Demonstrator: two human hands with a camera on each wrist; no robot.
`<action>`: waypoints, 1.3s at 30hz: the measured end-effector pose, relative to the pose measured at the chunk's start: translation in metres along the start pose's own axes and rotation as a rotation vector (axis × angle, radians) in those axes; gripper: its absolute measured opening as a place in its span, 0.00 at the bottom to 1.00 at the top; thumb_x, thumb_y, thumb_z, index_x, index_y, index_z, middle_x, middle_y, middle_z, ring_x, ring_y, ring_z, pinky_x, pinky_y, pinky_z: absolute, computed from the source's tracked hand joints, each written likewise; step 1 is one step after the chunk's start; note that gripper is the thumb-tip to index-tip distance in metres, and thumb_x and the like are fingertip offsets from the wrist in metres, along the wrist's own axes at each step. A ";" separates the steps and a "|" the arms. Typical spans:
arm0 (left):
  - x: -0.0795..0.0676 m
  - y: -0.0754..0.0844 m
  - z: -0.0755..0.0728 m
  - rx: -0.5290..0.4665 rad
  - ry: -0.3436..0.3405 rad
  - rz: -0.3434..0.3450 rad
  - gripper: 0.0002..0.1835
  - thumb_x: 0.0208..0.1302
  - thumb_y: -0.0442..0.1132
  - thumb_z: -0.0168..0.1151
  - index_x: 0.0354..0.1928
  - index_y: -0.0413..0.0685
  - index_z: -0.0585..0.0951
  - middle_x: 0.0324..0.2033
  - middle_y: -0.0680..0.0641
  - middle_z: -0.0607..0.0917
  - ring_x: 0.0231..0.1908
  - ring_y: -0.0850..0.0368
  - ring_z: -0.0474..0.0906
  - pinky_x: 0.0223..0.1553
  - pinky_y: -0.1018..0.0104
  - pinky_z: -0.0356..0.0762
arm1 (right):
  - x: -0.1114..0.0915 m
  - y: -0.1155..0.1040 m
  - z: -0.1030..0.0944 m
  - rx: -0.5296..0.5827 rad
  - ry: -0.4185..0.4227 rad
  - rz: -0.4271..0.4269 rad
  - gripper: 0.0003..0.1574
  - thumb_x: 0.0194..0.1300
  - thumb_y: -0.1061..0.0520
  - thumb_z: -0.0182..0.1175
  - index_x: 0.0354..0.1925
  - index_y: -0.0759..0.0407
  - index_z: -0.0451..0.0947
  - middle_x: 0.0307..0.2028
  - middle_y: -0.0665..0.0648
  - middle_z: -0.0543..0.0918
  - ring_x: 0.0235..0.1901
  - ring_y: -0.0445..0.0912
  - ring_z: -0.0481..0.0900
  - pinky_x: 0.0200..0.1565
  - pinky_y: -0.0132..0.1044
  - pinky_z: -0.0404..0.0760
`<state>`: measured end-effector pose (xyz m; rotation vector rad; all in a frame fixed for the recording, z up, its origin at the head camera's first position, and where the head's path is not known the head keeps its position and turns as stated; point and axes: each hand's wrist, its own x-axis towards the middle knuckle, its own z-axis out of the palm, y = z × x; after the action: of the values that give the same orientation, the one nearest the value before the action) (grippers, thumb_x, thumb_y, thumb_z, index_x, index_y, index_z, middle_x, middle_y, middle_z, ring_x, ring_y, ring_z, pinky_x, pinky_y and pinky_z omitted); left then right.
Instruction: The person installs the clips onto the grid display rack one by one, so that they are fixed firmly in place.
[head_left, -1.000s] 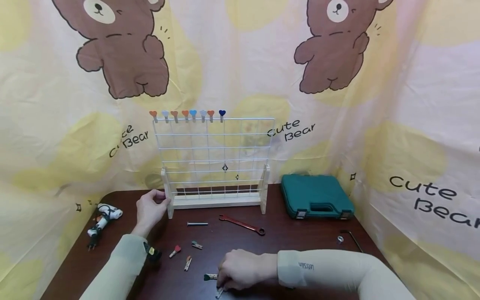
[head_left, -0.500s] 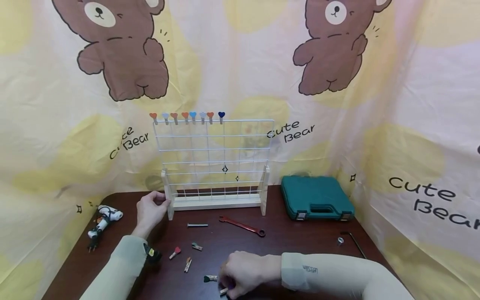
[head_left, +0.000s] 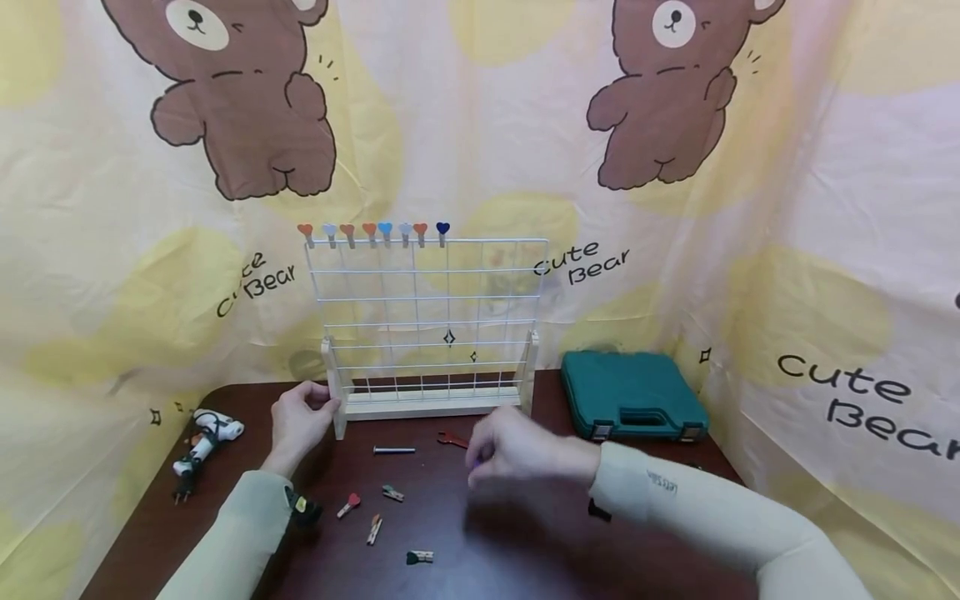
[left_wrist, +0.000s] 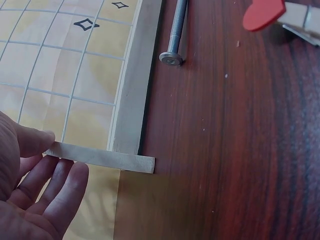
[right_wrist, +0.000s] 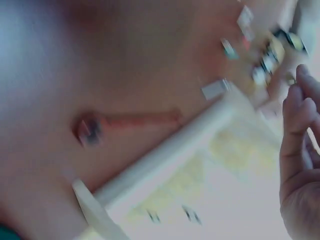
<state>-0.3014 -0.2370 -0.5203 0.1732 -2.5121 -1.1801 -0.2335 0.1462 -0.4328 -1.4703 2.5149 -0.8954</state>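
Note:
In the head view my left hand grips the left wooden upright of a white wire grid rack, thumb on one side and fingers on the other. My right hand, blurred, is above the table in front of the rack's right end. It pinches a small clothespin with a bit of purple showing; most of it is hidden by the fingers. Several heart clothespins stand clipped along the left half of the rack's top wire. Loose on the table lie red, grey-green, orange and dark green clothespins.
A bolt and a red wrench, partly behind my right hand, lie before the rack. A green tool case stands at the back right. A white glue-gun-like tool with a cord lies at the left edge.
My right hand has picked up the purple clothespin from the front of the table and moved up and away toward the rack. The left hand stays on the upright.

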 end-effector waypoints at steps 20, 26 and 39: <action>0.001 0.000 0.000 0.010 0.003 -0.002 0.10 0.65 0.43 0.74 0.43 0.46 0.88 0.37 0.44 0.91 0.37 0.49 0.84 0.38 0.58 0.77 | 0.084 -0.041 -0.204 -0.133 0.581 0.162 0.04 0.66 0.64 0.74 0.40 0.60 0.92 0.37 0.55 0.93 0.33 0.46 0.89 0.36 0.32 0.84; -0.001 0.000 0.000 0.008 -0.006 -0.013 0.11 0.66 0.43 0.74 0.44 0.45 0.88 0.38 0.44 0.91 0.38 0.48 0.85 0.38 0.58 0.77 | 0.114 -0.039 -0.218 -0.127 0.696 0.134 0.04 0.69 0.62 0.72 0.41 0.59 0.92 0.38 0.54 0.93 0.35 0.49 0.91 0.37 0.33 0.84; -0.005 0.004 -0.002 0.006 -0.010 -0.018 0.11 0.66 0.43 0.74 0.44 0.44 0.88 0.37 0.43 0.91 0.39 0.47 0.85 0.40 0.57 0.78 | 0.137 -0.025 -0.208 -0.064 0.708 0.196 0.04 0.68 0.64 0.71 0.40 0.59 0.92 0.36 0.54 0.93 0.35 0.49 0.90 0.35 0.32 0.83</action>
<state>-0.2960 -0.2349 -0.5174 0.1927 -2.5281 -1.1827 -0.3621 0.1160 -0.2206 -1.0006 3.1105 -1.5180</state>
